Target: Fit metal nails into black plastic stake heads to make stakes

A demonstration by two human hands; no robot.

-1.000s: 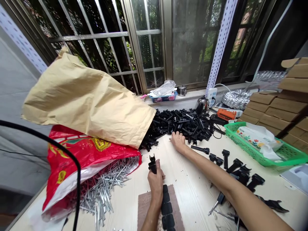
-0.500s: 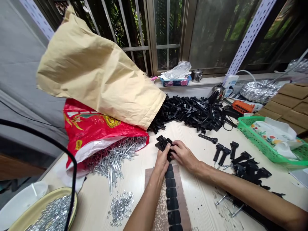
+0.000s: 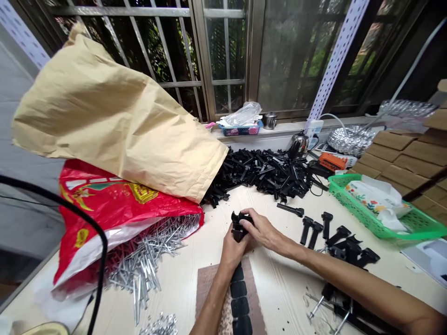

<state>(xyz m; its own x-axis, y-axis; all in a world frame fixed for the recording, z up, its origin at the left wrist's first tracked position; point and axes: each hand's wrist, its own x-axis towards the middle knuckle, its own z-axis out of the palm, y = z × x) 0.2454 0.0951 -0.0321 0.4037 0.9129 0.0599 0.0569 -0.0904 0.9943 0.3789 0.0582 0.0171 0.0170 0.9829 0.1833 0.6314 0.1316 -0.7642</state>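
Several small black plastic parts (image 3: 240,223) are bunched together between both hands, above the far end of a brown board (image 3: 206,284). My left hand (image 3: 232,246) is wrapped round them from the near left side. From the right, my right hand (image 3: 260,230) has its fingers closed on the same bunch. A row of black rounded squares (image 3: 239,307) runs along the board toward me. Where one part ends and another starts within the hands is hard to make out.
A large heap of black parts (image 3: 268,172) lies behind the hands. Screws (image 3: 146,265) spill from a red bag (image 3: 104,200) under a tan sack (image 3: 122,121). Loose black parts (image 3: 349,246) and a green basket (image 3: 391,232) are at the right.
The view has shifted, so the sack and heap appear lower and further left. The hands have drawn closer round the black parts, which are turned more upright.
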